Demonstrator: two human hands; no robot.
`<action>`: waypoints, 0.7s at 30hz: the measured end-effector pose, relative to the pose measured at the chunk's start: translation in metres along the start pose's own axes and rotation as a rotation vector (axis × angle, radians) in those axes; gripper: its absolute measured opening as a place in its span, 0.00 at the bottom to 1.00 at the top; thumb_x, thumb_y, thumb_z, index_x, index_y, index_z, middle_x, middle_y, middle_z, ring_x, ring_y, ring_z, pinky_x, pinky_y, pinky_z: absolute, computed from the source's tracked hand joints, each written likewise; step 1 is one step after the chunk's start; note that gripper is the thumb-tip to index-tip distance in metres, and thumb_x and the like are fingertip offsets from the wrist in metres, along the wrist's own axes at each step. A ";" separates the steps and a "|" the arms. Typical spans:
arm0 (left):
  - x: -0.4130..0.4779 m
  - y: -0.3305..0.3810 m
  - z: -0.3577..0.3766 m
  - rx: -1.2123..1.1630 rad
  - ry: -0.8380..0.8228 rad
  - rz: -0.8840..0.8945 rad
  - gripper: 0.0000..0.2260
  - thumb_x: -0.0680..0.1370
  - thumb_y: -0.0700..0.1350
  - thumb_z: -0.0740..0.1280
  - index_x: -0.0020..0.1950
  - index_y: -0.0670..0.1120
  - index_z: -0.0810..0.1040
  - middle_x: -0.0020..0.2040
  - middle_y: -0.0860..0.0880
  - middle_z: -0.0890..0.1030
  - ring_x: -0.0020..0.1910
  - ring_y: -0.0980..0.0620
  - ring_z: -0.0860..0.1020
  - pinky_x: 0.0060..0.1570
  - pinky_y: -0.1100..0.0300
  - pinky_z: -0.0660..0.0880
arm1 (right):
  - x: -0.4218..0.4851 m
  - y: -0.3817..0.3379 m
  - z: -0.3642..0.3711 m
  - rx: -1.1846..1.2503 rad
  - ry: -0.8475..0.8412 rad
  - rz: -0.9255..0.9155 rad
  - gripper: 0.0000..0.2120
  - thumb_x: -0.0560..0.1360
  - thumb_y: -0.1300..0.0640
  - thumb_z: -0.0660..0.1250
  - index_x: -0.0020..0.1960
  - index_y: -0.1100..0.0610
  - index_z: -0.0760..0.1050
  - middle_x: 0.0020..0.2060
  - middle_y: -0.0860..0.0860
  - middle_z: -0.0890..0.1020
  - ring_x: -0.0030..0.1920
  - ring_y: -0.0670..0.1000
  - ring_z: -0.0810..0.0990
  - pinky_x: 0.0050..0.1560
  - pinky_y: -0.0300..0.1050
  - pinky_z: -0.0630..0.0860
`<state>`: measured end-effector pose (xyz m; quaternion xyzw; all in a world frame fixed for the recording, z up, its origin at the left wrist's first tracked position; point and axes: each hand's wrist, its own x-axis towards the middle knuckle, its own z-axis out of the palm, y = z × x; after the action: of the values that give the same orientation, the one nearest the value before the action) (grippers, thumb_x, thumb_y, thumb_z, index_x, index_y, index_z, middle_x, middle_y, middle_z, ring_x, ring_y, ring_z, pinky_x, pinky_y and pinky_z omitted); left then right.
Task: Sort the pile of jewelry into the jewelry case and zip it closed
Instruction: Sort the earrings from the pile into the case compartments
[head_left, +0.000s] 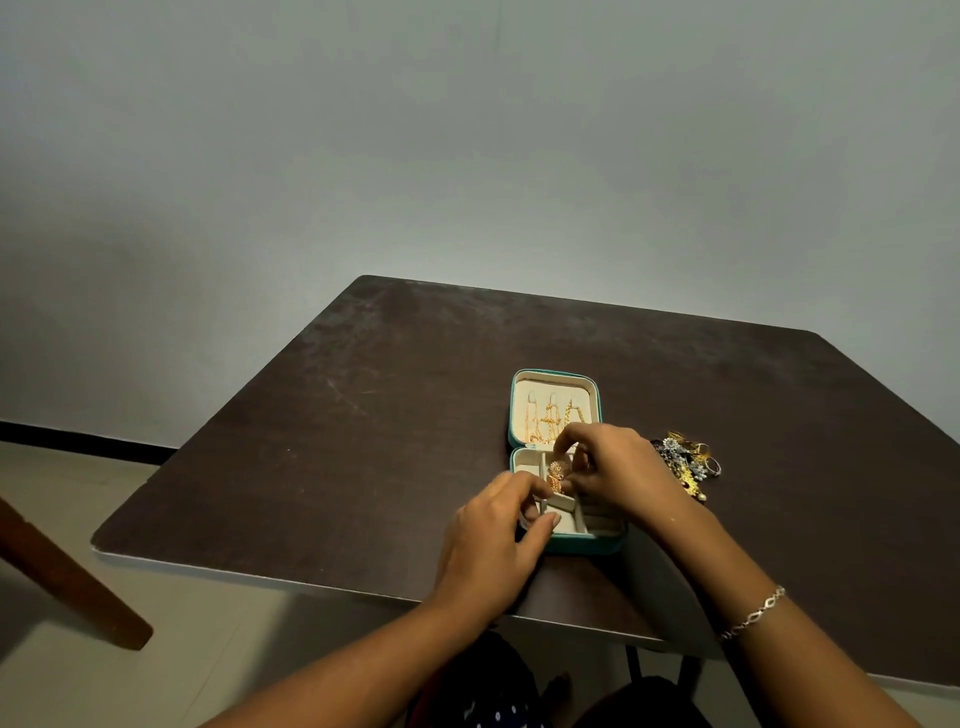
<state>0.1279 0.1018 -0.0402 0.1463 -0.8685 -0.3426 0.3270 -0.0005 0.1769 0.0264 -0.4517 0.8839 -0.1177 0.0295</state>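
1. the grey wall (363, 130) fills the upper half of the view.
2. the dark brown table (363, 415) stands against it. pale floor (104, 519) shows at the left, crossed by a slanted wooden beam (67, 587).
3. the jewelry case (582, 546) lies open on the table, right of centre and near my edge. its outside is teal and its lining is cream. the lid (550, 392) is folded flat away from me, and the base, split into small compartments, is on my side.
4. my left hand (493, 551) reaches in over the near left corner of the base. the fingers are curled. the index tip meets a gold ornament, and the thumb rests lower down, on a divider of the near compartments. i cannot tell whether this hand is actually gripping the ornament.
5. my right hand (618, 473) comes in from the right, above the far half of the base. its fingers are bent together and clamped on the same ornament.
6. the pile of jewelry (685, 460) lies on the table just beside the case, on its right, partly behind my right hand. it is a tangle of gold, silver and dark pieces, and single items are too small to make out.
7. gold chains (545, 421) hang in a row inside the lid.
8. the gold ornament (558, 474) is held between my two hands above the middle compartments of the base. its exact type is unclear.
9. a silver bracelet (753, 616) circles my right wrist.
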 end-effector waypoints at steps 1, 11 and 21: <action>0.000 0.000 0.000 0.006 0.013 0.001 0.07 0.74 0.48 0.68 0.50 0.51 0.76 0.43 0.57 0.73 0.39 0.58 0.73 0.37 0.64 0.71 | 0.000 0.000 0.000 -0.003 -0.003 -0.003 0.13 0.71 0.55 0.70 0.54 0.50 0.75 0.43 0.47 0.77 0.50 0.50 0.77 0.44 0.41 0.69; 0.003 -0.004 0.000 0.065 0.022 -0.057 0.15 0.72 0.51 0.69 0.57 0.53 0.71 0.59 0.58 0.68 0.58 0.62 0.61 0.47 0.69 0.65 | 0.000 0.000 0.004 -0.070 0.013 -0.073 0.15 0.71 0.53 0.70 0.56 0.50 0.71 0.53 0.50 0.76 0.52 0.52 0.75 0.48 0.45 0.71; 0.004 -0.008 0.003 0.022 0.063 -0.001 0.19 0.68 0.61 0.56 0.55 0.54 0.71 0.57 0.61 0.68 0.60 0.63 0.63 0.49 0.74 0.64 | -0.040 0.051 -0.002 0.131 0.318 -0.268 0.05 0.73 0.57 0.67 0.48 0.54 0.76 0.41 0.46 0.77 0.41 0.43 0.74 0.40 0.38 0.73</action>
<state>0.1232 0.0957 -0.0454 0.1611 -0.8613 -0.3284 0.3526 -0.0176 0.2384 0.0144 -0.5382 0.7998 -0.2475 -0.0968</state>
